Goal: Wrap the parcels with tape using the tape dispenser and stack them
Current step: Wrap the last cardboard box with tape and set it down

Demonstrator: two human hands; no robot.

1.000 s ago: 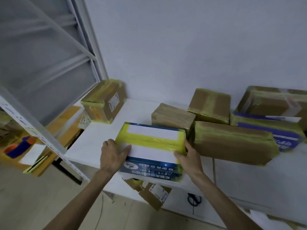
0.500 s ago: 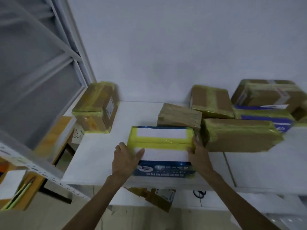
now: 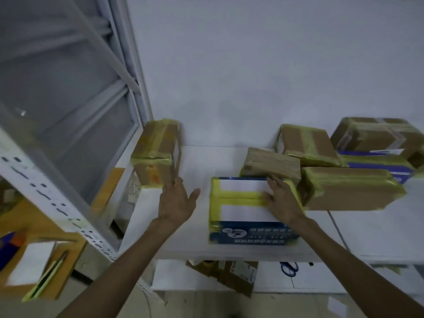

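Observation:
A blue-and-white parcel (image 3: 243, 205) banded with yellow tape lies on the white shelf (image 3: 197, 226) near its front edge. My right hand (image 3: 283, 200) rests flat on the parcel's right side, fingers straight. My left hand (image 3: 177, 200) hovers open over the bare shelf, off the parcel, between it and a brown taped parcel (image 3: 156, 154) that stands at the shelf's left end. Behind the blue-and-white parcel sits a small brown parcel (image 3: 271, 162), and a long brown one (image 3: 351, 189) lies to the right. No tape dispenser is in view.
More taped parcels (image 3: 376, 143) are piled at the back right against the wall. A white metal rack frame (image 3: 46, 191) stands at left. On the lower shelf lie a cardboard box (image 3: 231, 275) and blue scissors (image 3: 289, 268).
My left hand has let go of the blue-and-white parcel's left edge and moved left over the shelf. My right hand has slid onto the parcel's top. The parcel now lies flat on the shelf.

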